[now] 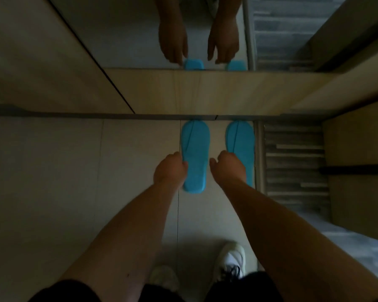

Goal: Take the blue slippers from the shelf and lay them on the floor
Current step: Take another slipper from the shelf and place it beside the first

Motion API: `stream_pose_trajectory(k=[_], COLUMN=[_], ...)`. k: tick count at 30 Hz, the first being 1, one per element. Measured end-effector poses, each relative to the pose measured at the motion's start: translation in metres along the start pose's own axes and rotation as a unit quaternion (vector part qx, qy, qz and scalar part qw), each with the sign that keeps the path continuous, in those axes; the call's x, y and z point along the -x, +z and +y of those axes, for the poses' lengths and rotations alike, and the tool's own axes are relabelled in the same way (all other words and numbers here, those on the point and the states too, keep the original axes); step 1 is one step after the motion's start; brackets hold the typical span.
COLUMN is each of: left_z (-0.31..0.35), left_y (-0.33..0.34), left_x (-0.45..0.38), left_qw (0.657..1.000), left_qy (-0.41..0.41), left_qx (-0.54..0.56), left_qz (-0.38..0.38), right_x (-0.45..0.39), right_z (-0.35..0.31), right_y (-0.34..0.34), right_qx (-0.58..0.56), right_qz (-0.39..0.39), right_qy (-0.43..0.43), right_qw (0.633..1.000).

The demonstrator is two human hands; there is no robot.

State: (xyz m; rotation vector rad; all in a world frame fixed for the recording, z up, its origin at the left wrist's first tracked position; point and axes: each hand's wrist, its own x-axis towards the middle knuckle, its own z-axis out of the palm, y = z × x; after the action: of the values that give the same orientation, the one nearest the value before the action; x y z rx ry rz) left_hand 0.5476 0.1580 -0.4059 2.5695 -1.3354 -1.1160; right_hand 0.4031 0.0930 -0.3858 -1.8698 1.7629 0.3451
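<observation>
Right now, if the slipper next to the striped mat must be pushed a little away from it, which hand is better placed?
The right hand. It lies over the right blue slipper, which sits beside the striped mat. The left hand is at the left blue slipper, farther from the mat.

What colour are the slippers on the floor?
Bright blue slippers, seen best in the head view.
</observation>
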Motion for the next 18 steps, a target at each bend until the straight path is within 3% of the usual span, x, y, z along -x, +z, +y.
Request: stream_pose_trajectory(k=[6,13,18], left_z=[0.044,0.101,0.14], left_y=[-0.107,-0.213,-0.238], left_x=[0.121,0.225,0.273], left_qw=[0.971,0.943,0.936], left_qy=[0.138,0.221,0.25], left_qx=[-0.186,-0.229,-0.231], left_qz=[0.062,0.095,0.088], right_x=[0.111,0.212,0.266], right_z=[-0.007,0.0,0.024], right_y=[-0.113,-0.232,-0.272], right_qx=[0.059,0.115,0.106], right_qz=[0.068,0.106,0.107], right_qy=[-0.104,-0.109,-0.068], right_qw=[0.99,0.982,0.986])
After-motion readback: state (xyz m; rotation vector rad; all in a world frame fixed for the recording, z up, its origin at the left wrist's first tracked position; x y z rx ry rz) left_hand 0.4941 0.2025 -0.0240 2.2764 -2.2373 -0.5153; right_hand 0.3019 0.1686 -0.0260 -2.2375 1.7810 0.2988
